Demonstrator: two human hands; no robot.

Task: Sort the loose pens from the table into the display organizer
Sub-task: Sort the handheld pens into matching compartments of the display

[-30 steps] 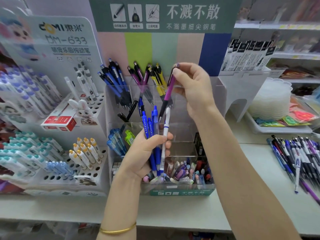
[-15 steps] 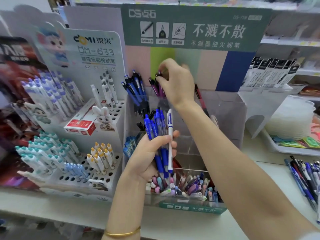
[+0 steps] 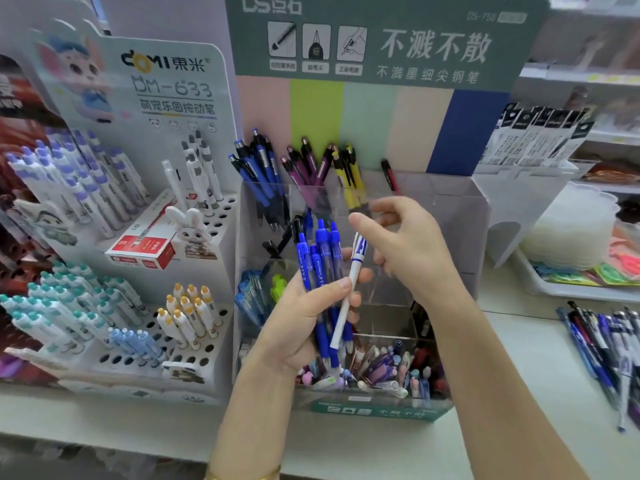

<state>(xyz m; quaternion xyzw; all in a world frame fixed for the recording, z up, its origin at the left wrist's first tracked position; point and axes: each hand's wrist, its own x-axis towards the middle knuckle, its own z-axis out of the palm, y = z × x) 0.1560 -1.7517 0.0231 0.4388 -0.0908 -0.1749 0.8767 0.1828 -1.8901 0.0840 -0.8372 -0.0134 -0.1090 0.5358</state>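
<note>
A bundle of blue pens (image 3: 323, 251) and one white pen (image 3: 346, 306) is being gripped by the left hand (image 3: 298, 323). Its fingers (image 3: 341, 284) are being wrapped tightly round the barrels, with the thumb pressed across the front. At least four blue pens are being counted in the bundle, each with a see-through blue barrel and a push button on top. The single white pen is being marked by a blue band and blue print near its top, and is being held slanted at the bundle's right edge.

The right hand (image 3: 408, 247) is being held just beside that top, its fingers (image 3: 358, 221) loosely curled and apart, with nothing enclosed. Whether the thumb is touching the white pen cannot be told.

The bundle is being held up in front of the clear display organizer (image 3: 457, 244), above its front compartment of mixed pastel pens (image 3: 381, 372). In the back row, several dark blue pens (image 3: 258, 161), about four purple pens (image 3: 311, 164), two or three yellow pens (image 3: 349, 168) and one red pen (image 3: 389, 174) are being displayed upright.

Loose pens (image 3: 599, 337) are being left heaped on the tabletop (image 3: 346, 452) to the right, well apart from both hands.
</note>
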